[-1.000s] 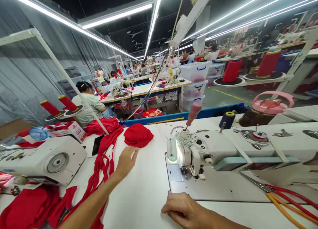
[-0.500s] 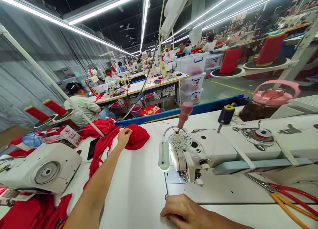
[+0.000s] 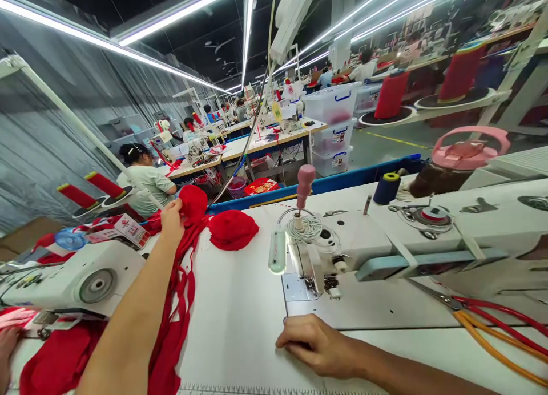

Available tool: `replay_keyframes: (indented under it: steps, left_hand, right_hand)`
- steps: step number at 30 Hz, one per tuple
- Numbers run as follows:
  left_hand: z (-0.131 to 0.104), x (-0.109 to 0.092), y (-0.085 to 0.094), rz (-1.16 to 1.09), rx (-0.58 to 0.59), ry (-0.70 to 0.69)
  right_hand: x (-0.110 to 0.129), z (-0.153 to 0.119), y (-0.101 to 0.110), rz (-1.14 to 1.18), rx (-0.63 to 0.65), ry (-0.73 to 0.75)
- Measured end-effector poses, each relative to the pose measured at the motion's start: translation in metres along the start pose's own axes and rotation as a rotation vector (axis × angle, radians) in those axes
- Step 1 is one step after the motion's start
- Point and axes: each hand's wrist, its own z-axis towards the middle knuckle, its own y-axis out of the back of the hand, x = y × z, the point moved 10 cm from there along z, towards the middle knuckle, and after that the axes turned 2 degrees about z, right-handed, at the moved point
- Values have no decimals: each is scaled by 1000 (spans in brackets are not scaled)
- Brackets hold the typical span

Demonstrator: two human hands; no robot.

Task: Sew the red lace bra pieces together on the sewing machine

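My left hand [image 3: 172, 218] reaches out to the far left of the white table, its fingers closed on a rounded piece of red fabric [image 3: 193, 202] held up off the table. Below that hand, a long bunch of red fabric strips [image 3: 182, 309] trails down toward the front. To its right lies a low mound of red fabric pieces [image 3: 233, 229]. My right hand [image 3: 310, 343] rests on the tabletop with curled fingers, in front of the sewing machine's needle area [image 3: 319, 281]. Nothing shows in its fingers.
Scissors [image 3: 458, 306] with red and orange handles lie at right. A pink-lidded jug [image 3: 468, 149] and dark thread cone [image 3: 387, 188] stand behind the machine. At left, another sewing machine [image 3: 85, 281] has a co-worker's hand [image 3: 7, 349] beside it. A ruler strip [image 3: 274, 390] runs along the front.
My left hand has moved left from the red mound, lifting a rounded red piece. The mound stays behind. My right hand keeps its place. The view has shifted slightly, bringing a co-worker's hand in.
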Motion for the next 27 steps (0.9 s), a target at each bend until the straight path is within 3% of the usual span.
replay_keyframes:
  steps: [3,8,11,13,18,24,27]
  left_hand:
    - [-54,-1,-11,113,196,-12]
    - [-217,67,-47,312,571,20]
    - [-274,96,-53,367,650,-1]
    - [-284,101,-51,385,633,-33]
    - [-294,92,-41,444,563,-101]
    - [-295,102,-67,502,586,-158]
    - [-295,97,-66,498,582,-177]
  right_hand:
    - [-10,1,6,58,-66,-86]
    - [-40,-7,10,294,-228,-416]
    - [-51,-11,8,380,-268,-526]
    - [-52,-11,6,425,-267,-552]
    - [-47,-17,-7,530,-270,-630]
    - [-53,-25,3,402,-273,-703]
    - [-46,-23,2,412,-271,-696]
